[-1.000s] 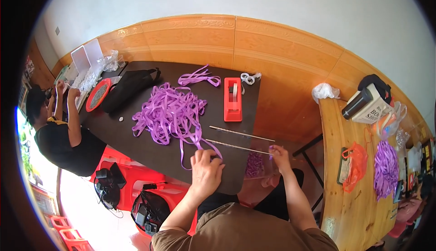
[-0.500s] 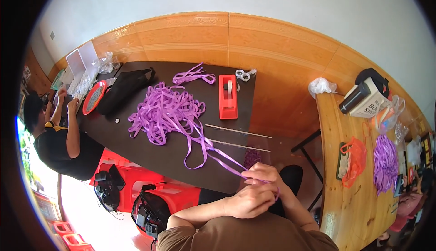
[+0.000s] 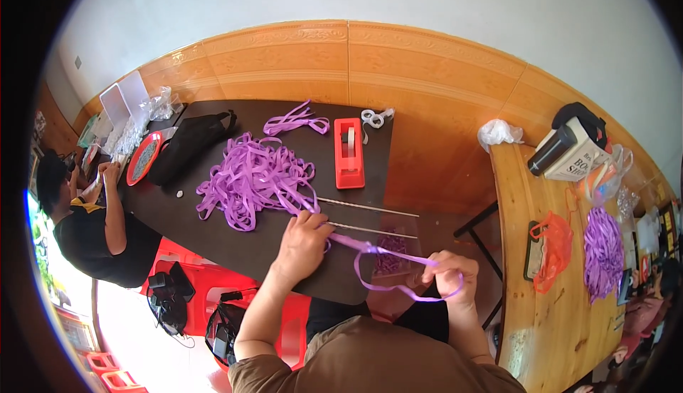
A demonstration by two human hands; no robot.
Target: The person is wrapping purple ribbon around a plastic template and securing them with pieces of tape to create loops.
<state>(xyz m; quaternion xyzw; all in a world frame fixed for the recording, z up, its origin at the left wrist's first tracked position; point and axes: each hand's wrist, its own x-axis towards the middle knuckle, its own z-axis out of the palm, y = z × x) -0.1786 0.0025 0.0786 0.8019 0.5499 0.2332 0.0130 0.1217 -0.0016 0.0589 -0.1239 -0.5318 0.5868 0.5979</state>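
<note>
My left hand (image 3: 304, 242) is closed on a length of purple ribbon at the near edge of a loose heap of purple ribbon (image 3: 252, 179). From there the ribbon (image 3: 402, 254) stretches to my right hand (image 3: 454, 275), whose fingers are closed on it beyond the table's right edge. A small bunched spot, perhaps a knot, shows midway, and a loop sags below the taut part. Two thin pale rods (image 3: 366, 206) lie beside the left hand and jut past the table edge. Beneath the ribbon a clear bag or box of purple pieces (image 3: 391, 251) shows, partly hidden.
On the dark table (image 3: 284, 268) stand a red tape dispenser (image 3: 340, 155), a smaller ribbon bundle (image 3: 295, 121) and a black bag (image 3: 191, 147). Left, a person (image 3: 99, 240) works by a red dish (image 3: 135, 174). A wooden table (image 3: 512, 251) on the right holds a purple bundle (image 3: 603, 254).
My hands have moved apart: the left went forward and left to the heap, the right shifted right. The ribbon now stretches between them, with a loop hanging below.
</note>
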